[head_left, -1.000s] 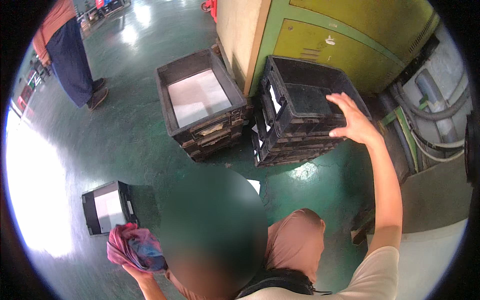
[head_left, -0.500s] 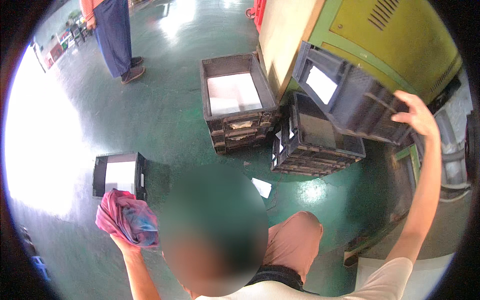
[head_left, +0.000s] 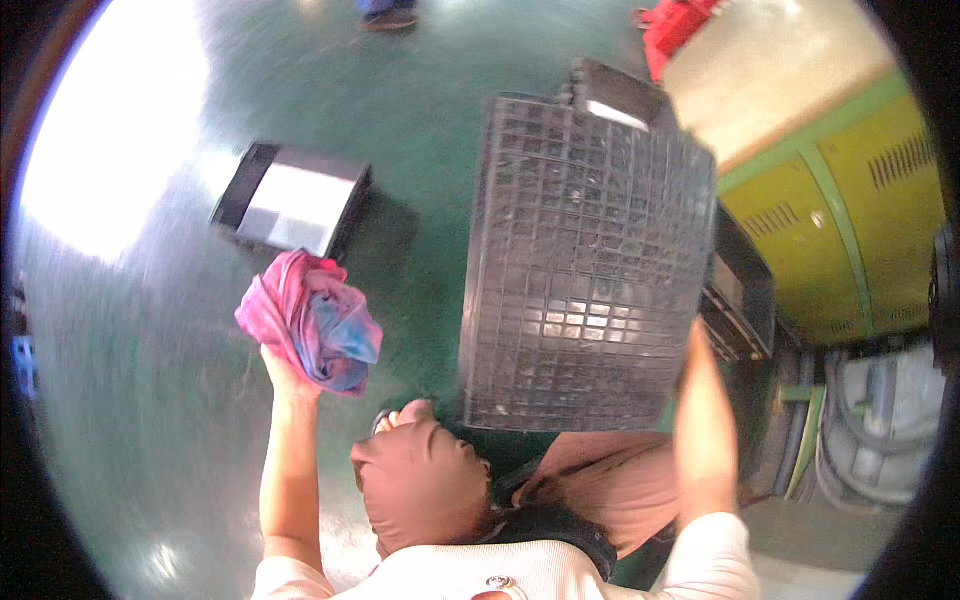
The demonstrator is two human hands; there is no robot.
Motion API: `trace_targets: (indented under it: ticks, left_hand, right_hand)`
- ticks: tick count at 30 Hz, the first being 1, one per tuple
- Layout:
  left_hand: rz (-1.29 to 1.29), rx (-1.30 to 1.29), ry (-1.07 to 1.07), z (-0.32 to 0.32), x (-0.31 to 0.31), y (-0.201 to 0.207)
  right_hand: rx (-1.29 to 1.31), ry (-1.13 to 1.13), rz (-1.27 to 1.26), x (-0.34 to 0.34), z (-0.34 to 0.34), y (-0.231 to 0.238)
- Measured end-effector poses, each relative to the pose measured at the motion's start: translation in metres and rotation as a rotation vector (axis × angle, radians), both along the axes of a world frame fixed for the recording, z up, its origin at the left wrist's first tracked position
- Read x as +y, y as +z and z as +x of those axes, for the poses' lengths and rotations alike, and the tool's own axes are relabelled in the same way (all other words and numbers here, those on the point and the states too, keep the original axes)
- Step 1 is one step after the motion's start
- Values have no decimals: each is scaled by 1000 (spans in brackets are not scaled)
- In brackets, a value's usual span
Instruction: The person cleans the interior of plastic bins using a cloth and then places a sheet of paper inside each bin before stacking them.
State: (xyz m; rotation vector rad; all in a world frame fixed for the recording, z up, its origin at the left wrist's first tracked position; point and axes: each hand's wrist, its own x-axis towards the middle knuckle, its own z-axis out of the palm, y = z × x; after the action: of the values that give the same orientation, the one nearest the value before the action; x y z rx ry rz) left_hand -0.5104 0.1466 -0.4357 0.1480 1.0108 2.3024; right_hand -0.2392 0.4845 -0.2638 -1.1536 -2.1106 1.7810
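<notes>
In my left hand (head_left: 288, 376) is a bunched pink and blue cloth (head_left: 312, 318), its fingers closed beneath it. My right hand (head_left: 698, 345) grips the right side of a black plastic crate (head_left: 590, 265); its fingers are mostly hidden behind that side. The crate is held up on edge before my knees, with its ribbed grid underside facing me. Beyond the cloth, a shallow black crate (head_left: 245, 195) sits on the floor with a white sheet (head_left: 300, 195) inside.
Behind the raised crate, a black crate stack (head_left: 745, 275) shows in part, and another black crate (head_left: 620, 85) peeks above it. Green-yellow cabinets (head_left: 800, 240) stand at right, near a coiled grey hose (head_left: 875, 440). A red object (head_left: 675, 30) and a person's shoe (head_left: 388, 19) are farther off.
The black crate has swung from above the right-hand stack to in front of me, turning its underside toward me. My left hand still holds the cloth. The view has shifted.
</notes>
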Motion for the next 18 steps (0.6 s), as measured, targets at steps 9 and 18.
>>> trace_targets:
  ticks: [9, 18]
  left_hand:
    - [266, -286, 91, 79, -128, -203]
    - [446, -282, -33, 69, -138, -246]
  right_hand:
    - [49, -300, -726, -106, 36, -457]
    - [110, -482, -820, -74, 10, -497]
